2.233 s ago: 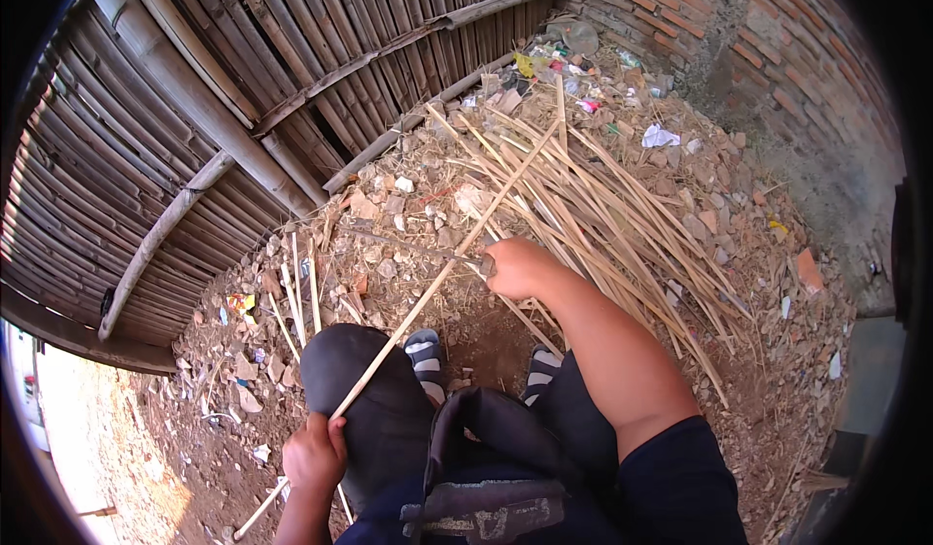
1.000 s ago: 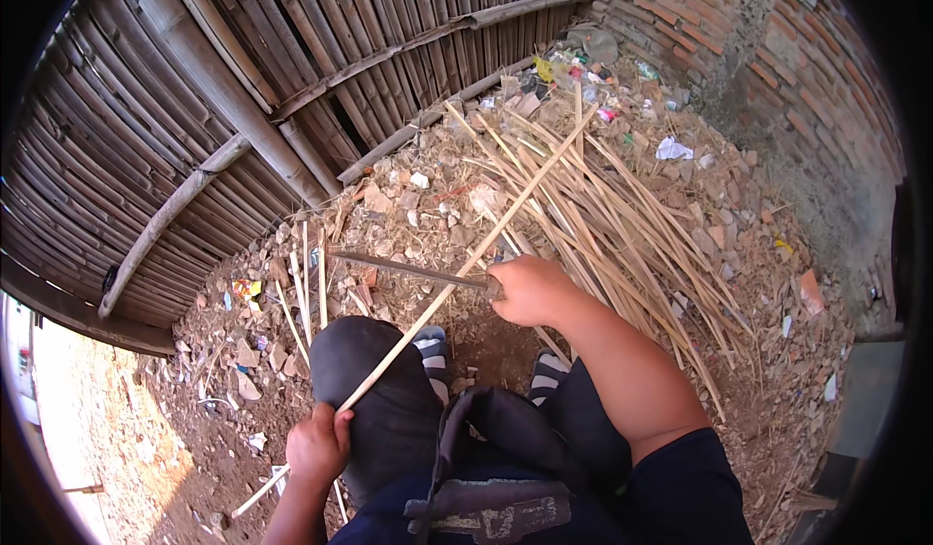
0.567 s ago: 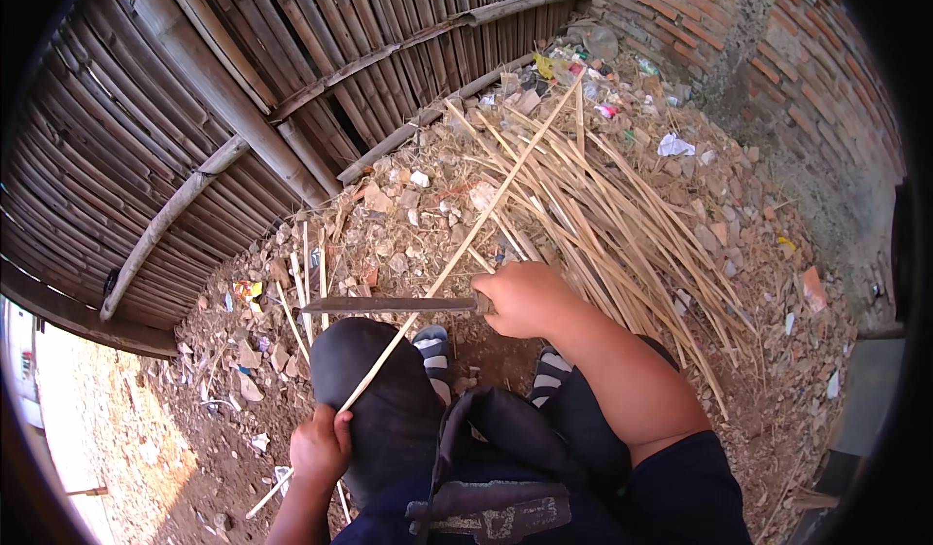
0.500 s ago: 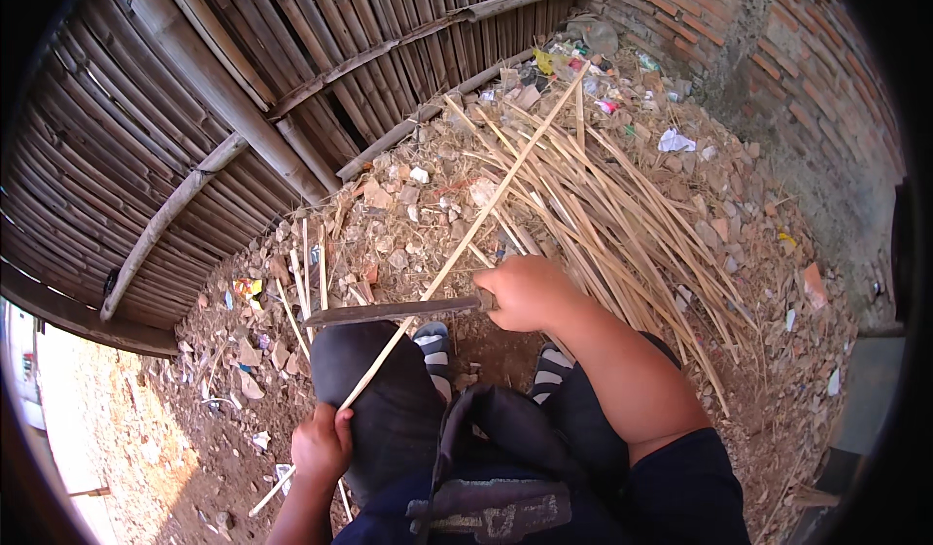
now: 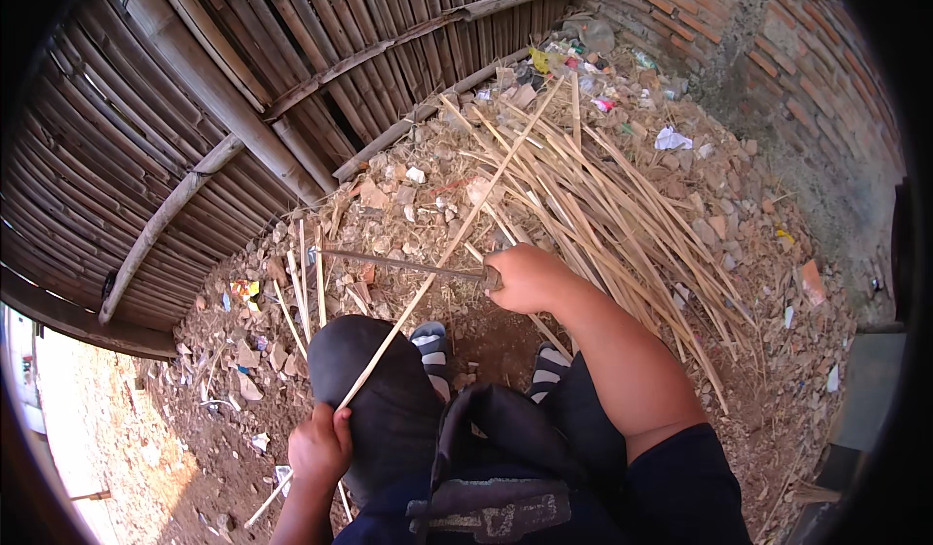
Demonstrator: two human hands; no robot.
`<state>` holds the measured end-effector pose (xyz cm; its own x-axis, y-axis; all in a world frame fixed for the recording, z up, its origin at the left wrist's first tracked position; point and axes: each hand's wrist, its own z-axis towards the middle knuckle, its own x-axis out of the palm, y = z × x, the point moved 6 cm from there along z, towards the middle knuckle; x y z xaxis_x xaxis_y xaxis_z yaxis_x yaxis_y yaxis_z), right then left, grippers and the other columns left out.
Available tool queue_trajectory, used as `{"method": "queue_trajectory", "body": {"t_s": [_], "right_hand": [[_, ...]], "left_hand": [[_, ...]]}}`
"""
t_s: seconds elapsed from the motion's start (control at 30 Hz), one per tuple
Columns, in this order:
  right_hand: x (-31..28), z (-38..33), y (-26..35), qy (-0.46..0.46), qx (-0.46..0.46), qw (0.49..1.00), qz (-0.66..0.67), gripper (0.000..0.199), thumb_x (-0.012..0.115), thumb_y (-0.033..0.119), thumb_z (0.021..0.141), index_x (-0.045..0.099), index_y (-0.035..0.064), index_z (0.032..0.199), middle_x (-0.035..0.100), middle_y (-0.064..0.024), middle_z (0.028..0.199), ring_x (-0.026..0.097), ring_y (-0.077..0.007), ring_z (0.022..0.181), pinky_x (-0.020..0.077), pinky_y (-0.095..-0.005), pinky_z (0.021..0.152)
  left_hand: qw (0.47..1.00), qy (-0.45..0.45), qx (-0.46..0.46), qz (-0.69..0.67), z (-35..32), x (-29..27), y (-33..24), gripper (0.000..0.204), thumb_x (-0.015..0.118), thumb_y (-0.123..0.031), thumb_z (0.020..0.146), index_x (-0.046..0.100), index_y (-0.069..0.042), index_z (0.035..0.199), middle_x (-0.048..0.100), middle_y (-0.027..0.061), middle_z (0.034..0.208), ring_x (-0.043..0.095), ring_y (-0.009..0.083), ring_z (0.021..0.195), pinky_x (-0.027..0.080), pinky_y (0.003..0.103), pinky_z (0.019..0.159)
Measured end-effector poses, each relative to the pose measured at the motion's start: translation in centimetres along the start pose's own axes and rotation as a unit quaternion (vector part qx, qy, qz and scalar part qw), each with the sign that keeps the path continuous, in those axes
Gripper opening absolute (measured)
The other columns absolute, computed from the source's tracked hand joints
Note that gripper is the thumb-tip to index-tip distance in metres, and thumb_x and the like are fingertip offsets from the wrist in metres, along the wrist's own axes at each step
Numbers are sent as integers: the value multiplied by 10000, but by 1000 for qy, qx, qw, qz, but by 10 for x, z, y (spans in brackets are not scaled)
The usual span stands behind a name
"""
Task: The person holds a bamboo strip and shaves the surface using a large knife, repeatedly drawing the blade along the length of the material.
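Observation:
My left hand [image 5: 320, 444] is closed around the lower part of a long pale bamboo strip [image 5: 468, 222]. The strip slants across my left knee, up and away to the right, its far end over the stick pile. My right hand [image 5: 526, 278] grips the handle of a long, dark-bladed knife [image 5: 408, 267]. The blade points left and crosses the strip beyond my knee, seen nearly edge-on. Whether the edge bites into the strip I cannot tell.
A heap of split bamboo strips [image 5: 622, 244] lies ahead to the right on rubble and litter. Several short strips [image 5: 303, 283] are at the left. A bamboo-slat wall [image 5: 321, 50] stands far left, a brick wall [image 5: 797, 69] right. My striped-sock feet [image 5: 433, 356] rest between.
The knife and my right hand have moved forward along the strip, away from my knee. Its blade has turned from broadside to nearly edge-on. The strip's far end has shifted slightly nearer and left.

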<state>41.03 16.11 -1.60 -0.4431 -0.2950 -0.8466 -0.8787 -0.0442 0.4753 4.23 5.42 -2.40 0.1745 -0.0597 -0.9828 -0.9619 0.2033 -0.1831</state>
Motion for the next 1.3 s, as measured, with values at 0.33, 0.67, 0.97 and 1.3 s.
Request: {"method": "queue_trajectory", "body": {"t_s": [0.33, 0.67, 0.97, 1.3], "right_hand": [[0, -4, -3, 5, -14, 1000, -18, 245, 718, 204, 801, 689, 73, 1005, 719, -177, 927, 699, -373, 942, 547, -505, 837], [6, -6, 13, -20, -28, 997, -63, 240, 696, 176, 796, 676, 76, 1013, 719, -187, 913, 706, -395, 895, 556, -516, 809], [3, -7, 12, -28, 30, 993, -115, 249, 676, 157, 805, 686, 75, 1040, 727, -173, 962, 706, -373, 946, 557, -496, 825], [5, -1, -19, -64, 71, 995, -39, 254, 686, 192, 814, 694, 98, 1050, 725, -161, 950, 703, -380, 927, 555, -508, 817]], "left_hand": [[1000, -3, -5, -11, -1, 0, 1, 344, 576, -360, 1012, 513, -71, 838, 629, 208, 658, 641, 446, 590, 497, 557, 537], [1000, -7, -11, 4, -2, 1, 1, 341, 588, -359, 1005, 512, -71, 840, 630, 206, 658, 643, 441, 590, 502, 553, 539], [999, 3, -14, 30, -1, -7, -5, 330, 595, -353, 1000, 511, -71, 851, 629, 212, 645, 643, 443, 589, 505, 552, 547], [1000, 9, -11, 26, 0, -11, -8, 334, 592, -353, 1005, 513, -67, 852, 628, 221, 643, 641, 452, 595, 500, 561, 550]]}}
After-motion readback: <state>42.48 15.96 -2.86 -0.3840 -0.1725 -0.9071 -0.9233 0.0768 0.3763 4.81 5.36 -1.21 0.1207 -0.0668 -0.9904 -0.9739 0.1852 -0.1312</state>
